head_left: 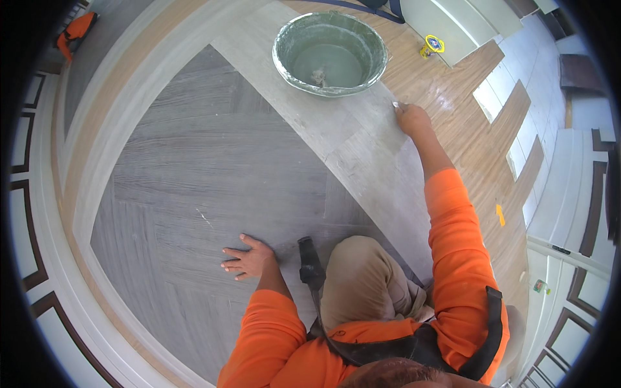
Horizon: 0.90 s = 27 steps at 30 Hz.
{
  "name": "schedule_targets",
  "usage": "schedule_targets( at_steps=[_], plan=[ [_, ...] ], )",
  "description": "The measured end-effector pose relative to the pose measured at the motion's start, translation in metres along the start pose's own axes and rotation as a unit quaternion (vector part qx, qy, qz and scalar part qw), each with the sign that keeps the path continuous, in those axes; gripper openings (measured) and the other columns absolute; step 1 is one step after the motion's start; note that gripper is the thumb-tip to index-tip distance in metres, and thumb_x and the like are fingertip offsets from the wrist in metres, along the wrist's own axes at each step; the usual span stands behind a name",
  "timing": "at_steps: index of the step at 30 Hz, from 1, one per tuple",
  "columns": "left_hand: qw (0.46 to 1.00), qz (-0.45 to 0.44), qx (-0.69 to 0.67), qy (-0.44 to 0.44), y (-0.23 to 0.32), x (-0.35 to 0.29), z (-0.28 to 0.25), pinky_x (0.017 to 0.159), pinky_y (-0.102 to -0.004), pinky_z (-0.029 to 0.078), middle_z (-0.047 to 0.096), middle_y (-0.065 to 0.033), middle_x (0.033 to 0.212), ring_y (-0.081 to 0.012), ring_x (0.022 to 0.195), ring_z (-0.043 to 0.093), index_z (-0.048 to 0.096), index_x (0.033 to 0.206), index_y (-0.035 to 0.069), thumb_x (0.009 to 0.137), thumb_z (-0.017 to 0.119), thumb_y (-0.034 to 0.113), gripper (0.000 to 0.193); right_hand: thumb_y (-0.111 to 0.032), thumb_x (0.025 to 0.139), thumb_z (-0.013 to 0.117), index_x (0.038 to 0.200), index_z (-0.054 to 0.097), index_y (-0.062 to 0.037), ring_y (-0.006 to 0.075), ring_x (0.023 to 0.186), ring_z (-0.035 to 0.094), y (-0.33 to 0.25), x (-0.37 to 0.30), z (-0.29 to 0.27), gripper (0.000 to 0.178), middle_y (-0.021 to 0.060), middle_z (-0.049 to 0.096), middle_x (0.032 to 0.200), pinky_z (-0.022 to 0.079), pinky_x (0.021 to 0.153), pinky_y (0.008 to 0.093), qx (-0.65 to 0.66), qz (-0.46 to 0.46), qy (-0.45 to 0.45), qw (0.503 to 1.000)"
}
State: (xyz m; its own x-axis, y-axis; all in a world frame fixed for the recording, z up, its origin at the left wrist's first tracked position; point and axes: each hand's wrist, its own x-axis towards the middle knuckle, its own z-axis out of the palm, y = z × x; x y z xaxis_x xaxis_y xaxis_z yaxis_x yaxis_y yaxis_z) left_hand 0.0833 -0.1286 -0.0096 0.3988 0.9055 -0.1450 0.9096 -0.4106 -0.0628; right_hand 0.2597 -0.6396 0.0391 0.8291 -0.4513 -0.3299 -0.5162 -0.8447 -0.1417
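Observation:
My left hand lies with its fingers spread on the dark grey wood-look floor, holding nothing. Out ahead on the right, my right hand is closed, pressed down near the seam between the pale grey planks and the brown wood-look planks. A small whitish tip shows at its fingers; the rest is hidden, so its kind is unclear. Beyond that hand stands a round greenish-grey basin holding murky liquid, with a pale lump inside.
A small yellow container sits on the brown planks, and an orange piece lies farther right. White tiles border the planks' stepped edge. White panelled walls curve along the left. Another person in orange is at the far left.

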Motion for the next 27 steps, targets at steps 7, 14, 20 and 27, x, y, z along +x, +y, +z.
schedule_targets(
  at_steps=[7,14,20,27],
  plan=[
    [1.000,0.003,-0.006,-0.003,0.004,-0.002,-0.001,0.132,-0.0626,0.006,0.009,-0.0274,0.178,-0.0365,0.168,0.007,0.020,0.174,0.017,0.104,0.024,0.080,0.094,-0.040,0.109,0.048,0.143,0.068,-0.0169,0.0402,0.125,0.067,0.004,0.007,-0.003,0.046,0.0197,0.072,0.132,0.053,0.107,0.0495,0.006,0.013,0.005,1.000],
    [1.000,-0.005,0.011,-0.003,0.000,-0.001,0.002,0.132,-0.0624,0.006,0.010,-0.0265,0.178,-0.0363,0.168,0.007,0.019,0.174,0.019,0.103,0.023,0.080,0.093,-0.038,0.108,0.052,0.137,0.073,-0.0142,0.0374,0.124,0.068,0.004,-0.015,0.005,0.043,0.0184,0.074,0.131,0.053,0.107,0.0493,-0.012,-0.006,0.037,0.999],
    [1.000,-0.003,0.008,-0.008,0.001,0.001,0.001,0.133,-0.0620,0.005,0.010,-0.0266,0.179,-0.0360,0.168,0.006,0.018,0.174,0.019,0.103,0.023,0.080,0.094,-0.040,0.109,0.049,0.139,0.071,-0.0148,0.0398,0.123,0.068,-0.005,-0.002,-0.017,0.045,0.0190,0.074,0.130,0.054,0.105,0.0500,-0.025,0.048,-0.012,0.998],
    [1.000,-0.002,-0.001,-0.010,0.002,-0.001,-0.001,0.133,-0.0616,0.005,0.009,-0.0267,0.179,-0.0361,0.168,0.006,0.018,0.174,0.018,0.103,0.023,0.080,0.094,-0.039,0.108,0.051,0.139,0.071,-0.0141,0.0380,0.125,0.068,0.007,-0.005,-0.005,0.045,0.0198,0.073,0.130,0.054,0.106,0.0495,-0.010,0.007,0.030,0.999]
  ],
)
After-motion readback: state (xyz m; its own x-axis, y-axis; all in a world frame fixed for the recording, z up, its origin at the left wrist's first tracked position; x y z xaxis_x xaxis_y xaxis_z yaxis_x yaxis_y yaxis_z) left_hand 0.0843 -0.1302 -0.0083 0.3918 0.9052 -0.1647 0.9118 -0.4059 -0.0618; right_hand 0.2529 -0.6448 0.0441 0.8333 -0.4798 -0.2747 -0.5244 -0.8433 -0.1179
